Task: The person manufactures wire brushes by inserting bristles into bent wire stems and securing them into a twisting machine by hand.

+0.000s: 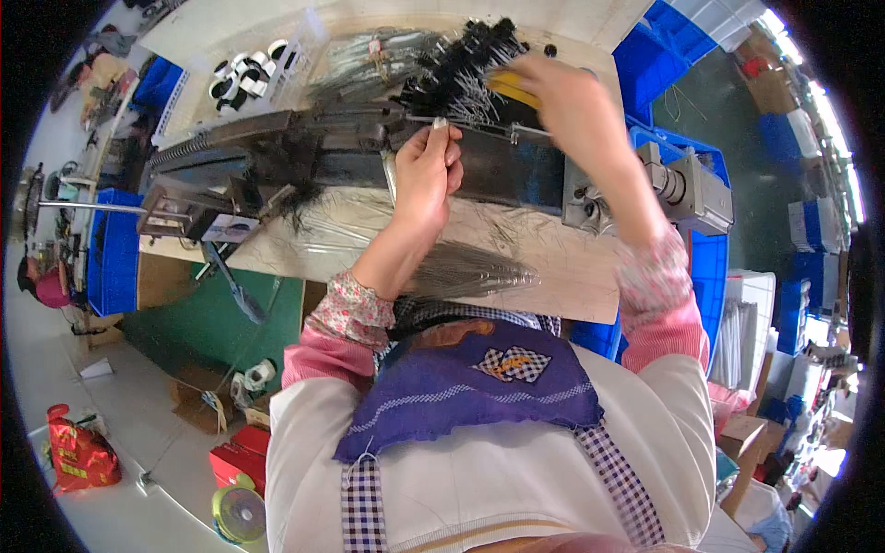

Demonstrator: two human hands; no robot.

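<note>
My left hand (426, 175) is closed over the long dark metal machine (350, 138), thumb and fingertips pinched at a thin metal wire (475, 123) that runs along its top toward the right. My right hand (573, 97), smeared by motion, reaches over the machine's right part with its fingers around a yellow object (513, 88); its kind is mostly hidden by the hand. Just beyond both hands lies a heap of black bristle brushes (470, 69) with silvery wire stems. A clump of black bristles (286, 161) clings to the machine left of my left hand.
A fan of thin wires (475, 269) lies on the wooden bench (576, 267) near my body. Black and white rolls (247, 74) sit in a basket at the back left. A motor (696, 191) stands at the right end, beside blue crates (705, 267). A metal rod (92, 205) sticks out left.
</note>
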